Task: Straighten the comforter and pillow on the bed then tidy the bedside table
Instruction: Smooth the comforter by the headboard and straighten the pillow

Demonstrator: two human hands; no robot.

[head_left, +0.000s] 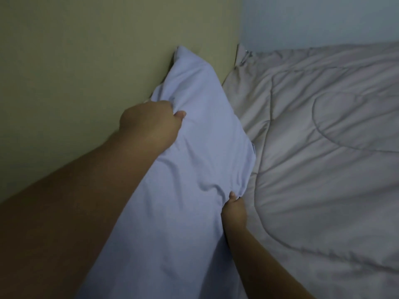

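Soft lilac pillow point(194, 137) gripped in bunched folds by left hand point(151, 124) and right hand point(234, 210), quilted taupe comforter point(323, 158) beside pillow, olive headboard point(86, 61) behind pillow

Pillow point(194, 137) between left hand point(151, 124) and right hand point(234, 210), wall point(86, 61) behind left hand, comforter point(323, 147) right of right hand

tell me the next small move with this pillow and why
Probably lower the pillow flat against the headboard. Left hand and right hand both pinch its fabric, it stands tilted, and the comforter already lies spread beside it.
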